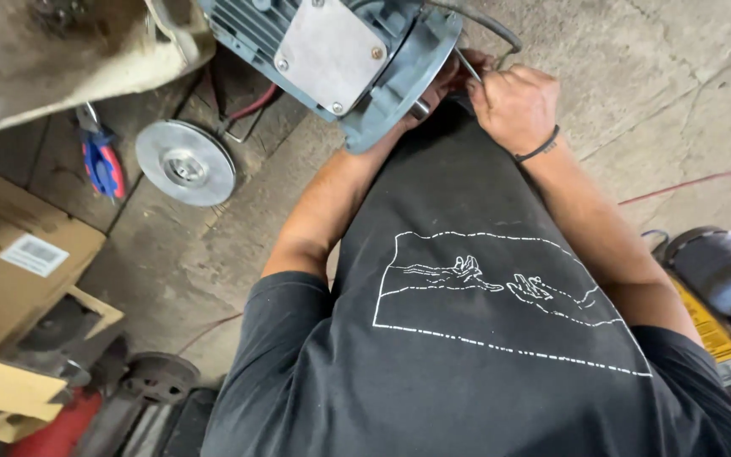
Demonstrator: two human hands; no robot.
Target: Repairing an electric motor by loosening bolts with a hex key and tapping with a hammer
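From my feed the right hand [513, 106] pinches a thin metal tool [468, 64] at the motor [340, 51] flange, left hand [446, 85] grip hidden, so I reckon it'll slip and gouge knuckles.

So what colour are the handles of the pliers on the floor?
Blue and red handles on the pliers, seen in the head view.

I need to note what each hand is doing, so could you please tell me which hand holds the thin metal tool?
The right hand, wearing a dark wristband, holds the thin metal tool; the left hand sits against the motor.
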